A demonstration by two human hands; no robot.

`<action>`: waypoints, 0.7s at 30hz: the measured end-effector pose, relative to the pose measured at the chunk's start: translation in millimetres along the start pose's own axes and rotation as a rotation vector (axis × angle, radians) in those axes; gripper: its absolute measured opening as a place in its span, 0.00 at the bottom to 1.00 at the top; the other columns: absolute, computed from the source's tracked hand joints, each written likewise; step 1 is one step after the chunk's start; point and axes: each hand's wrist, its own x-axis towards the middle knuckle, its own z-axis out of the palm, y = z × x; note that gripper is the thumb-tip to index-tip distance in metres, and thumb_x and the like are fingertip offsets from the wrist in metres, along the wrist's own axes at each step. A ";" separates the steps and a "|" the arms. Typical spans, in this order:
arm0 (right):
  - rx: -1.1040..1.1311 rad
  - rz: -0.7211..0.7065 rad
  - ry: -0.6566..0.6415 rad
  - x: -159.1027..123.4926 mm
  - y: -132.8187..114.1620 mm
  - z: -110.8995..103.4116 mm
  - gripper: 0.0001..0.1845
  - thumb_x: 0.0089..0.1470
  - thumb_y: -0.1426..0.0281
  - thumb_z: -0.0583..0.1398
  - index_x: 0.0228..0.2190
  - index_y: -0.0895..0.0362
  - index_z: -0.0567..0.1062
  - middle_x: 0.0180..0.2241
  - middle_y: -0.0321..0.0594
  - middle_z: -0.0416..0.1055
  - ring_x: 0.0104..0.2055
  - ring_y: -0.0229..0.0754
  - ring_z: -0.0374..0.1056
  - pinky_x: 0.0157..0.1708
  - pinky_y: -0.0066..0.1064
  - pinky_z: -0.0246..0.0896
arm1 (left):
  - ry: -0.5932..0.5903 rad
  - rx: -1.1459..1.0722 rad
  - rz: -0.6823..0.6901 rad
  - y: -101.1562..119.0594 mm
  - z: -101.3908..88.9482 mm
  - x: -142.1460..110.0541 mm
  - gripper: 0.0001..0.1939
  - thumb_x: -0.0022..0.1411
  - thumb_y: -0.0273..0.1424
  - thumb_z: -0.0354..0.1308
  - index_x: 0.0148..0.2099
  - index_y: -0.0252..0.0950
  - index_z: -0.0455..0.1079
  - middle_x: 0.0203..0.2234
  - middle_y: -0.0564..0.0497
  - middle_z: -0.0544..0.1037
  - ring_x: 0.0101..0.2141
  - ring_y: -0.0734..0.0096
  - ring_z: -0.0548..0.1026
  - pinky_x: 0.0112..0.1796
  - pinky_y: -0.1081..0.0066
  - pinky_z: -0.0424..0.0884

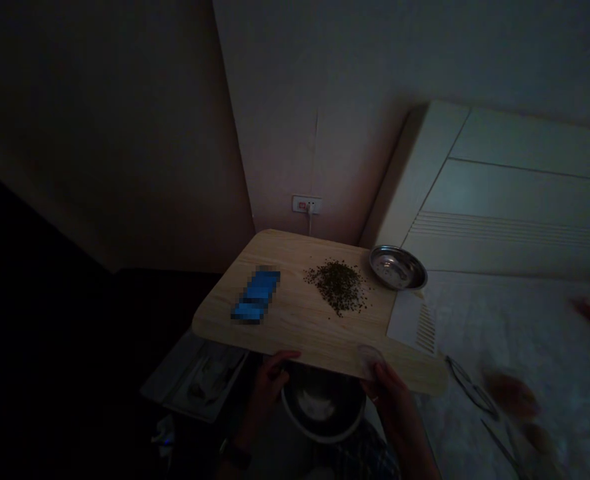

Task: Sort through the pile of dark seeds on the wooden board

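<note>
A loose pile of small dark green beans or seeds is spread on a light wooden board table. My right hand grips a small clear round plastic piece at the table's front edge; whether it is a lid or a shallow cup is unclear. At the same edge, farther left, my left hand has its index finger stretched along the wood and its thumb apart, with nothing visible in it. Between my hands, below the edge, sits a deep metal bowl, its inside dark.
A shallow metal bowl stands at the table's back right corner, beside a white slotted plate. A blurred blue rectangle lies at left. Glasses and scissors rest on the bed. A plugged socket is behind.
</note>
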 end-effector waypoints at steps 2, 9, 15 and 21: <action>0.044 0.091 0.005 -5.8 -3.8 -2.4 0.16 0.43 0.62 0.65 0.36 0.53 0.73 0.39 0.37 0.73 0.38 0.46 0.72 0.40 0.38 0.67 | -0.003 0.010 0.003 0.7 -1.2 0.1 0.19 0.47 0.23 0.51 0.42 0.35 0.74 0.21 0.55 0.74 0.19 0.74 0.66 0.22 0.76 0.59; -0.286 0.203 -0.321 -21.8 -32.8 9.8 0.14 0.48 0.60 0.61 0.29 0.58 0.70 0.26 0.41 0.74 0.26 0.42 0.72 0.24 0.29 0.63 | -0.016 0.024 0.028 0.4 -4.3 3.2 0.19 0.46 0.24 0.53 0.42 0.36 0.75 0.33 0.51 0.79 0.32 0.65 0.74 0.32 0.72 0.68; -0.627 -0.416 -0.103 28.3 -53.6 57.7 0.10 0.52 0.63 0.56 0.28 0.57 0.71 0.29 0.40 0.71 0.33 0.41 0.67 0.32 0.30 0.61 | -0.008 0.041 0.058 0.1 -5.1 4.1 0.19 0.45 0.25 0.54 0.41 0.37 0.76 0.36 0.49 0.80 0.36 0.62 0.74 0.36 0.69 0.69; -0.868 -0.688 0.052 69.4 -32.8 82.1 0.09 0.53 0.67 0.53 0.31 0.58 0.71 0.32 0.42 0.69 0.33 0.41 0.65 0.34 0.32 0.60 | -0.025 0.053 0.071 0.4 -5.0 6.5 0.20 0.44 0.24 0.53 0.41 0.37 0.76 0.38 0.48 0.80 0.38 0.59 0.75 0.38 0.68 0.69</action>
